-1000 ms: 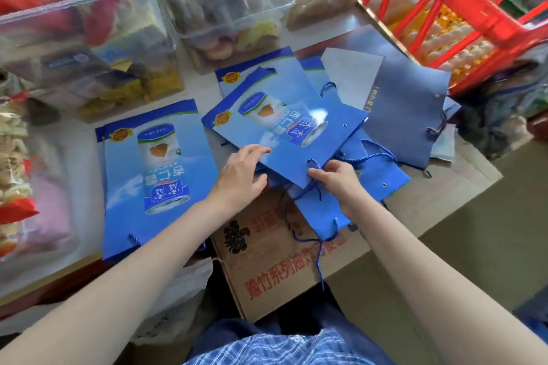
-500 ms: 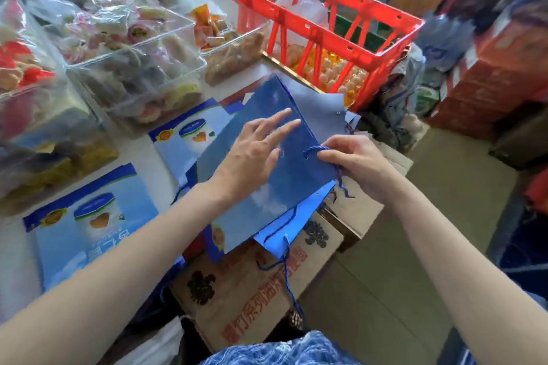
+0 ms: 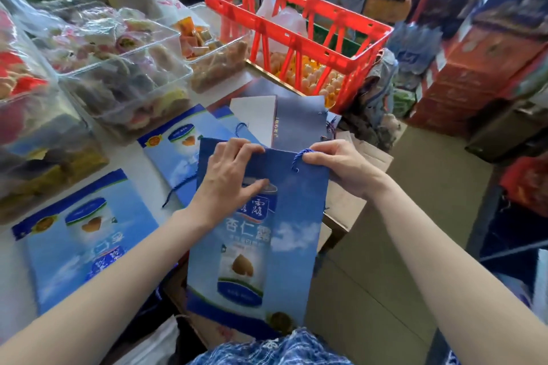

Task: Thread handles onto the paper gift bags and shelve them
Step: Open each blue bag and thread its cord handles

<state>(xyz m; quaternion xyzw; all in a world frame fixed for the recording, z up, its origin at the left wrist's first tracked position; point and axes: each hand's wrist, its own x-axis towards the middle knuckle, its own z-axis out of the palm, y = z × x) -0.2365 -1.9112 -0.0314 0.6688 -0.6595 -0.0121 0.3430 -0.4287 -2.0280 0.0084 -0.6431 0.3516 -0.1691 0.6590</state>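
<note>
While held upright, gift bag [image 3: 284, 234] — both hands' grip.

Red crate [image 3: 299, 38], clear snack tubs [image 3: 124, 83]

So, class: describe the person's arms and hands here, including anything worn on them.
Both forearms are bare to the frame edge, with no sleeves visible. The left hand and right hand wear no gloves, and no rings, watch or bracelet show. Nails look short and unpainted.

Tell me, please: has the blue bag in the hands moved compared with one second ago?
Yes. The blue bag lay flat on the pile beside the clear snack boxes; now both hands hold it lifted off the pile, toward the person, top edge up, print facing them.
</note>
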